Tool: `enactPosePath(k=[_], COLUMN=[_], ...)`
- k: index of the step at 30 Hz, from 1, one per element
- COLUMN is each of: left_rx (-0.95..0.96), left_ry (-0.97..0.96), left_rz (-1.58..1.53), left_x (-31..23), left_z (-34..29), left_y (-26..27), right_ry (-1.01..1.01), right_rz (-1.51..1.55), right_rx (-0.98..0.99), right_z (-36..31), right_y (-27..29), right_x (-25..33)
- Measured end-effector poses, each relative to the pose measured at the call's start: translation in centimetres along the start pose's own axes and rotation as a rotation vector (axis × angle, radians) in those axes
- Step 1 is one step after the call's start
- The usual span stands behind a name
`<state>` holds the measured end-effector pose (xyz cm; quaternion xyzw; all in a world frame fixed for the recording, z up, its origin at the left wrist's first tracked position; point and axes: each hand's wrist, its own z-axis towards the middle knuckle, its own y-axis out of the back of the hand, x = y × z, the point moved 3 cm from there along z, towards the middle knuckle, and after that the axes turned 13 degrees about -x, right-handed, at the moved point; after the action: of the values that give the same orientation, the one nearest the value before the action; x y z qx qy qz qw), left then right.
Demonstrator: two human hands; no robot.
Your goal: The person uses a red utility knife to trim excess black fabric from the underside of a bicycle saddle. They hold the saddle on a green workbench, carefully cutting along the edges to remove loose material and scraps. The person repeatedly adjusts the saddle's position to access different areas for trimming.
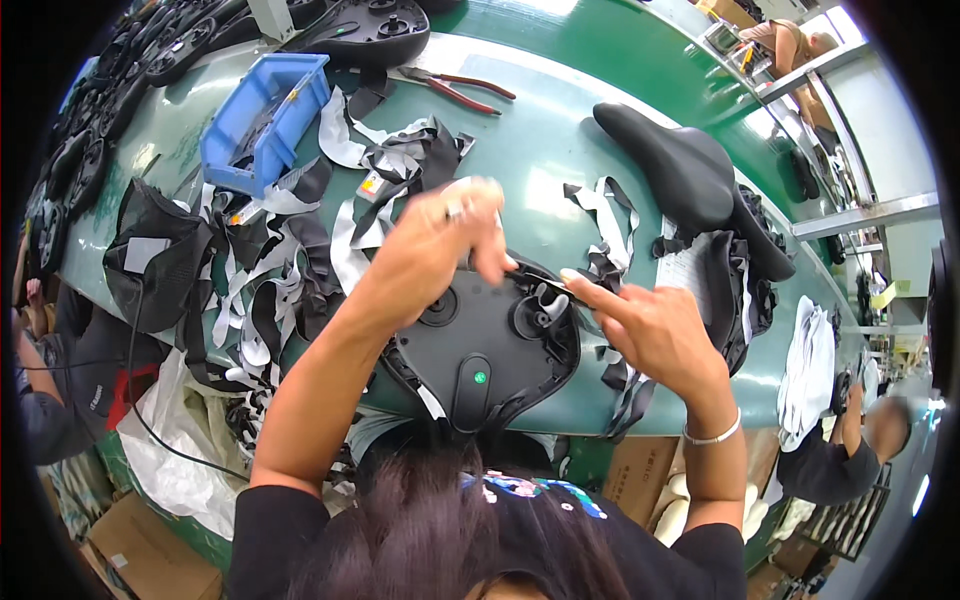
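An upside-down bicycle saddle (430, 345) lies in front of me, its dark plastic underside up, with round sockets and a small green dot. My left hand (452, 235) is over its far left edge with curled fingers, smeared by motion. Whether it holds anything cannot be made out. My right hand (650, 325) grips the saddle's far right rim, thumb and fingers at the edge. A thin pale sliver shows by those fingertips, too small to name. Grey and white cut strips (265, 310) lie to the left of the saddle, and more strips (605, 225) to its right.
A blue bin (265, 130) stands at the far left, near red-handled pliers (460, 88). A finished-looking black saddle (670, 165) rests on a dark pile at right. A black mesh bag (155, 255) sits left. Co-workers (845, 445) are at the sides.
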<state>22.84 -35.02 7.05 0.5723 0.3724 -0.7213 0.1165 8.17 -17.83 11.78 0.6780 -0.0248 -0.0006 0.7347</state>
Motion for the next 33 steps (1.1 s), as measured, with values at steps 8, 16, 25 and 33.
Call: enactPosePath(k=[8, 16, 25, 33], left_rx=[-0.094, -0.128, -0.756, 0.184], left_ry=[-0.587, 0.26, -0.184, 0.211], left_rz=[0.766, 0.226, -0.58, 1.019], left_x=[-3.2, 0.1, -3.7, 1.6], left_z=[2.9, 1.4, 1.0, 0.8], left_y=[-1.7, 1.1, 4.3, 3.7], right_ry=[-0.299, -0.297, -0.82, -1.11], right_rz=[-0.091, -0.076, 0.505, 0.656], right_rx=[-0.039, -0.095, -0.169, -0.788], right_z=[-4.8, -5.5, -11.3, -13.4], right_y=[0.9, -0.2, -2.3, -4.7], right_x=[4.8, 4.7, 9.3, 1.3])
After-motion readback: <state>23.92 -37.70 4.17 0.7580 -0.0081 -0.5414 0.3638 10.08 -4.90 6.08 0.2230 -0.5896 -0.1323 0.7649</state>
